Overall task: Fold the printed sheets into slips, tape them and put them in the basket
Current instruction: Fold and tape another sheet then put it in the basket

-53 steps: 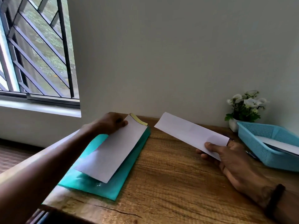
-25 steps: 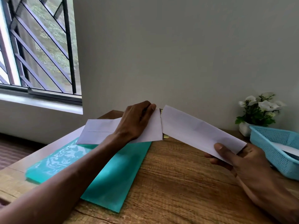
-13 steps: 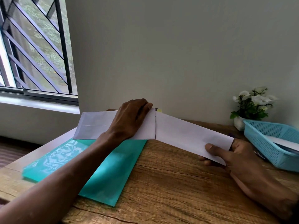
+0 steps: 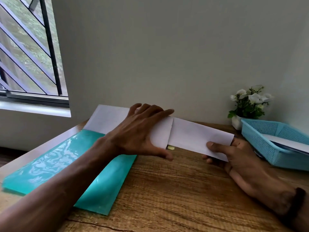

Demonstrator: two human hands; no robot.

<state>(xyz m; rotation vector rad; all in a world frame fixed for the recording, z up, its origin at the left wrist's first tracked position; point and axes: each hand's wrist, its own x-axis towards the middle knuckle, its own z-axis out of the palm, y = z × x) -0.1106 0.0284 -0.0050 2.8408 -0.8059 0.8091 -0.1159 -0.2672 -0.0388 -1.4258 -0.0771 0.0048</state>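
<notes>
The left hand (image 4: 142,131), fingers spread nearly straight, lies over a white sheet (image 4: 107,119); the right hand (image 4: 234,158) pinches a folded slip (image 4: 197,136) above the desk (image 4: 175,190).

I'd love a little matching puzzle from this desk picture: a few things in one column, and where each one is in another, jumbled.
Things:
1. basket
2. plant
3. teal folder
4. right hand

Places:
A. flat on the table under the left arm
B. far right, paper inside
C. pinching the folded slip's end
D. by the wall, behind the basket

Pairs: 1-B, 2-D, 3-A, 4-C
</notes>
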